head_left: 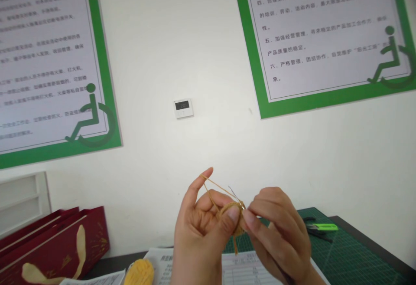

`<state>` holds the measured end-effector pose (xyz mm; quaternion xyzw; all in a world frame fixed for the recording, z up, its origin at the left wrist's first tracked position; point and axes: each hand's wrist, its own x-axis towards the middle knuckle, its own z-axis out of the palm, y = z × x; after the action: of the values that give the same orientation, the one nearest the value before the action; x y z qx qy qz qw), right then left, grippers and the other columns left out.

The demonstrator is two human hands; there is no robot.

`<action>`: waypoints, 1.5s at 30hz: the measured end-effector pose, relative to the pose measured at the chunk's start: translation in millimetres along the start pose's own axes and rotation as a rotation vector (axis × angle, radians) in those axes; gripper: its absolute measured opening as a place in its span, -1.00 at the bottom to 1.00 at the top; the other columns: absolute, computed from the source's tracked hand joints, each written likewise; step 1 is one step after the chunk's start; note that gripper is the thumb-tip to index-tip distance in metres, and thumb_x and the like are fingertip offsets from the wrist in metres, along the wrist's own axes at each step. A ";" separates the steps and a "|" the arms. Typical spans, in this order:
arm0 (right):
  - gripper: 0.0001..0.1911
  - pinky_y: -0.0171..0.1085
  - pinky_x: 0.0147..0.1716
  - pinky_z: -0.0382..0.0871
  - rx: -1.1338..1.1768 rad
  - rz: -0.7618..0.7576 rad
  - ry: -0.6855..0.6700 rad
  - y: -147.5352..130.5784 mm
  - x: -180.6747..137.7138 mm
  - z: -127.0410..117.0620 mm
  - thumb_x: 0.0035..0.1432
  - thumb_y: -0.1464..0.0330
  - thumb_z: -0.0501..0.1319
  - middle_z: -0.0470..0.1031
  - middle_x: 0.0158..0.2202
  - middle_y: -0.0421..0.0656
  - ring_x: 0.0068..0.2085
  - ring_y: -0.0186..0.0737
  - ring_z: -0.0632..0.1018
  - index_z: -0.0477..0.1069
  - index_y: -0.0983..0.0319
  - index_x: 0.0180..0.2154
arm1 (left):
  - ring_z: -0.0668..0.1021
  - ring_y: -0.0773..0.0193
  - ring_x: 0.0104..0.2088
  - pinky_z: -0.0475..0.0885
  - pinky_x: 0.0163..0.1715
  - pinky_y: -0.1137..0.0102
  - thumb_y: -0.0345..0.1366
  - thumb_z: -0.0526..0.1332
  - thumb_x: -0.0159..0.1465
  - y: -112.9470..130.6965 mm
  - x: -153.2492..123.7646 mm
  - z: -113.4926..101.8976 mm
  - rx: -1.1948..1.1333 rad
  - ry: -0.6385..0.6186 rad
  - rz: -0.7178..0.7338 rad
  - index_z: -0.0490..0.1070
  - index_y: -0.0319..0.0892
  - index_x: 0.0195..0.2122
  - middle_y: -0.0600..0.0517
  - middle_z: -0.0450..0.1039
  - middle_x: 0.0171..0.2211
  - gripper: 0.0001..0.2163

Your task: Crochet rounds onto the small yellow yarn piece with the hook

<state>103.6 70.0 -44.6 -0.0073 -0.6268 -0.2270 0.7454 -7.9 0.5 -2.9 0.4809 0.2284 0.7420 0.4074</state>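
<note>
Pinched between the thumb and fingers of my left hand (208, 224) is a small mustard-yellow crochet piece (239, 226), with a short tail hanging below. A strand of yarn (217, 184) runs over my raised left index fingertip and down to the piece. My right hand (281, 230) grips a thin metal crochet hook (235, 195), whose tip points up and left. The hook's shaft meets the top edge of the crochet piece; most of its handle is hidden by my right fingers.
A yellow yarn ball (139, 273) sits on printed sheets (159, 261) at the table's front. Green-handled pliers or snips (321, 227) lie on a green cutting mat (347, 250) at right. Dark red gift bags (65, 244) stand at left. A thermostat (183, 108) and green-framed posters hang on the wall.
</note>
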 end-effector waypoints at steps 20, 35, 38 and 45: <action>-0.61 -0.35 -0.37 0.29 1.236 1.393 0.003 -8.1 17.0 9.4 0.24 0.13 0.35 0.35 -0.47 -0.29 -0.42 -0.38 0.33 0.26 0.20 -0.44 | 0.53 0.32 -0.43 0.42 -0.40 0.43 -0.48 0.44 0.16 -2.5 2.0 -3.7 0.073 -0.033 0.039 0.38 -0.12 0.21 0.08 0.52 -0.41 -0.42; -0.89 -0.21 -0.46 0.40 0.601 0.582 0.183 -15.0 6.0 7.3 0.37 0.35 0.21 0.44 -0.44 -0.21 -0.40 -0.21 0.49 0.49 0.05 -0.12 | 0.55 0.35 -0.42 0.47 -0.32 0.47 -0.50 0.51 0.06 11.4 2.1 -9.0 -0.222 -0.160 -0.323 0.57 -0.22 0.09 0.04 0.50 -0.42 -0.47; -0.88 -0.29 -0.47 0.37 0.850 0.781 0.275 -18.8 10.8 12.7 0.44 0.28 0.12 0.44 -0.48 -0.24 -0.42 -0.26 0.47 0.42 0.07 -0.19 | 0.57 0.29 -0.39 0.47 -0.33 0.45 -0.50 0.49 0.08 13.5 3.7 -10.2 -0.195 -0.189 -0.303 0.56 -0.19 0.12 0.03 0.48 -0.43 -0.47; -0.70 -0.40 -0.59 0.25 1.219 1.232 0.217 -16.5 24.0 8.9 0.38 0.16 0.17 0.30 -0.56 -0.30 -0.55 -0.38 0.32 0.34 0.17 -0.39 | 0.52 0.29 -0.43 0.44 -0.38 0.39 -0.48 0.49 0.09 2.6 2.8 -9.3 -0.107 -0.154 -0.151 0.62 -0.14 0.01 0.03 0.49 -0.42 -0.57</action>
<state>92.3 50.0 -24.7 0.0767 -0.4492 0.5916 0.6650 -17.9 1.9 -3.5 0.4954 0.1920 0.6812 0.5036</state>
